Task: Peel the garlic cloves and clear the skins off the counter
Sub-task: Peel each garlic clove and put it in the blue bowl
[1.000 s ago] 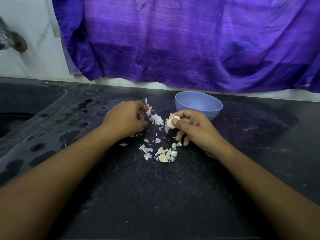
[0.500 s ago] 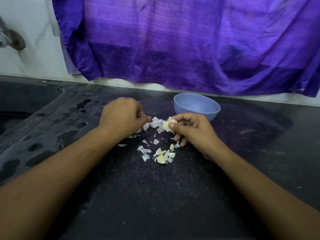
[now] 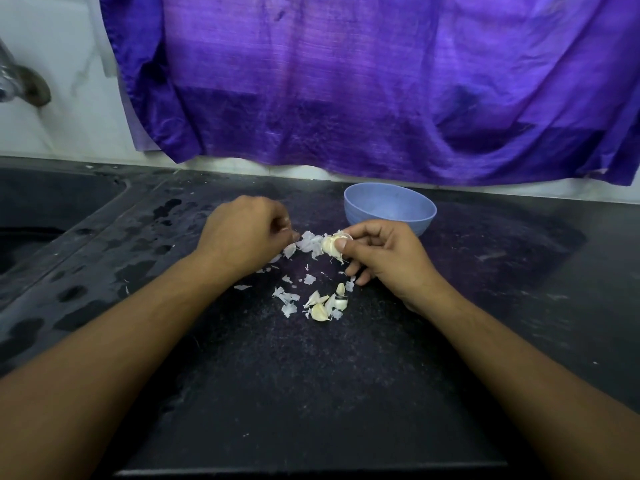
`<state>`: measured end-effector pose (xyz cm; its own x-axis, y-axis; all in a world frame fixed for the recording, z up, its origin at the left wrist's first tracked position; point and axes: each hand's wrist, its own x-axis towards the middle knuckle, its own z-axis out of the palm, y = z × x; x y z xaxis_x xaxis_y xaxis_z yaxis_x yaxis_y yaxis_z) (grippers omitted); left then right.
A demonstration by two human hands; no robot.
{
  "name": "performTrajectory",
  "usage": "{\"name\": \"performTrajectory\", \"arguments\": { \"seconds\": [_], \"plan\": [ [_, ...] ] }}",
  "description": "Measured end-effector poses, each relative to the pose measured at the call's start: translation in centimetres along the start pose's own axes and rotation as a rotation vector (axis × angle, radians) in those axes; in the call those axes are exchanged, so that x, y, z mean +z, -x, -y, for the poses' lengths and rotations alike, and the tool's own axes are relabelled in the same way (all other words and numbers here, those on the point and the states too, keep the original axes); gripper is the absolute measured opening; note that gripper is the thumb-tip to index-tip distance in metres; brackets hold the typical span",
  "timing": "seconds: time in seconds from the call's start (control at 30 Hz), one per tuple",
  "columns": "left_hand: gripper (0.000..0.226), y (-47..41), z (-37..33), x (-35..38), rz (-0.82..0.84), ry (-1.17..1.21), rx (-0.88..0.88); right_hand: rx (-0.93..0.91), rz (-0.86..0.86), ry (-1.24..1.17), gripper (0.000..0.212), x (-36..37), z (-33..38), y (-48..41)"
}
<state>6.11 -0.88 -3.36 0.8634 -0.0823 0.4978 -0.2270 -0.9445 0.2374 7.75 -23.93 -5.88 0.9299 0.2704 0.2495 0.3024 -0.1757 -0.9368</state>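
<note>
My right hand (image 3: pixel 384 261) pinches a partly peeled garlic clove (image 3: pixel 330 245) between thumb and fingers, just above the counter in front of the blue bowl (image 3: pixel 389 209). My left hand (image 3: pixel 242 237) rests to the left with its fingers curled. Its fingertips reach a heap of papery garlic skins (image 3: pixel 306 241); whether they pinch a skin is hidden. A few garlic cloves (image 3: pixel 320 311) lie on the black counter (image 3: pixel 311 393) below the hands. Loose skin flakes (image 3: pixel 287 297) are scattered around them.
A purple cloth (image 3: pixel 381 81) hangs down the wall behind the bowl. A sink basin (image 3: pixel 41 216) and a metal tap (image 3: pixel 20 84) are at the left, with wet patches on the counter beside them. The counter's front edge runs along the bottom.
My left hand, which held a skin piece raised, has come down to the counter beside the skin heap. My right hand keeps hold of the clove and has barely moved.
</note>
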Motion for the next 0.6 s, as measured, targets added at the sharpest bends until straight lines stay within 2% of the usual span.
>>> {"name": "performTrajectory", "arguments": {
  "seconds": [0.07,0.17,0.3,0.47,0.6],
  "plan": [
    [0.023,0.1,0.0,-0.1,0.01,0.035,0.008,0.006,0.002,0.013,0.011,-0.1,0.1,0.1],
    [0.034,0.1,0.0,0.1,0.007,0.072,0.018,0.004,0.005,0.031,0.011,0.1,0.2,0.1],
    [0.025,0.1,-0.6,0.6,0.028,0.232,0.07,0.0,-0.003,0.046,0.009,0.2,0.1,0.0],
    [0.037,0.5,-1.3,1.1,0.194,0.366,0.086,-0.042,-0.018,0.054,0.009,0.5,-0.1,0.0],
    [0.021,0.5,-1.4,2.0,0.304,0.638,0.026,-0.047,0.045,0.005,0.011,0.6,0.0,0.0]
  ]
}}
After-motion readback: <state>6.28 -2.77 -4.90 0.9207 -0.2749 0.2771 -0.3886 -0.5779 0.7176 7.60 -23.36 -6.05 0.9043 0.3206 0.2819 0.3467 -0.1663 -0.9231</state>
